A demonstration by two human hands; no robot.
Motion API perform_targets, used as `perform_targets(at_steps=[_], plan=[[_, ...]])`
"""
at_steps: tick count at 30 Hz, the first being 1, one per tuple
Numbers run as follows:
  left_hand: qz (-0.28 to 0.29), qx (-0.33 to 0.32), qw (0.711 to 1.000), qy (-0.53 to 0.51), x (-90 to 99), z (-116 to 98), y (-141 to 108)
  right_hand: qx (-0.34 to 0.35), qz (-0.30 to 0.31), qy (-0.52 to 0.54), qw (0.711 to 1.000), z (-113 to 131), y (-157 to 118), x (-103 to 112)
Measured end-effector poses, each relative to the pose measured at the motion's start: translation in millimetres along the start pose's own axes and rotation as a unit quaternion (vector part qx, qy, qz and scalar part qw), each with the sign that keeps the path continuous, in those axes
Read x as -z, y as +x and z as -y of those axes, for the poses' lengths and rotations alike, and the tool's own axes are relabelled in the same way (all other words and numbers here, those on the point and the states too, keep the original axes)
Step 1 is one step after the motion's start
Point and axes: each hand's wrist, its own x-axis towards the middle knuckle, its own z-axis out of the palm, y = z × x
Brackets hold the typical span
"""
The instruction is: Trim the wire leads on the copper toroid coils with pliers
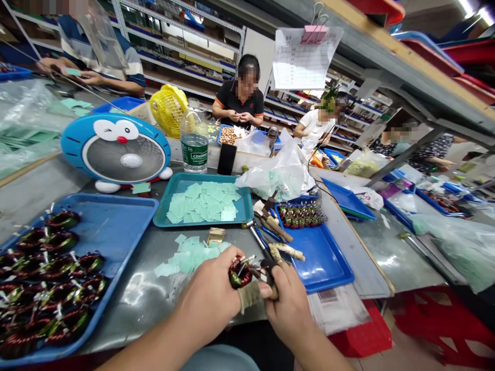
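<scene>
And here we are at the lower middle of the frame, where the left hand (211, 288) has a coil (245, 280) pinched firmly between thumb and fingers, red winding and pale lead ends facing up. Beside it, the right hand (285, 296) is closed around a dark tool (266, 275), its tip right by those leads (what sort of tool, and whether it touches, I can't tell from here).

This is the delicate bit! Should the tool slide off a lead, it could scrape the winding or jab the left fingers; a tan wrap (249, 297), seemingly around one of them, may soften that. Too loose a pinch, and the ring could twist under the push.

Watch the green slips (199, 253) too, loose on the bench just beyond the left hand: a careless sweep might scatter them. At lower left, coils crowd the big blue tray (119, 219); one bump from that forearm could tangle their leads.
</scene>
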Motion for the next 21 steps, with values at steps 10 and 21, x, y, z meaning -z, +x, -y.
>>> perform_targets(at_steps=[10, 21], plan=[[-0.010, -0.008, 1.000, 0.020, -1.1, 2, 8, -0.034, 0.004, 0.026, 0.999, -2, -5, 6], [-0.001, -0.014, 1.000, 0.017, -5.5, 3, 2, -0.012, 0.012, 0.037, 0.999, -11, -6, 2]])
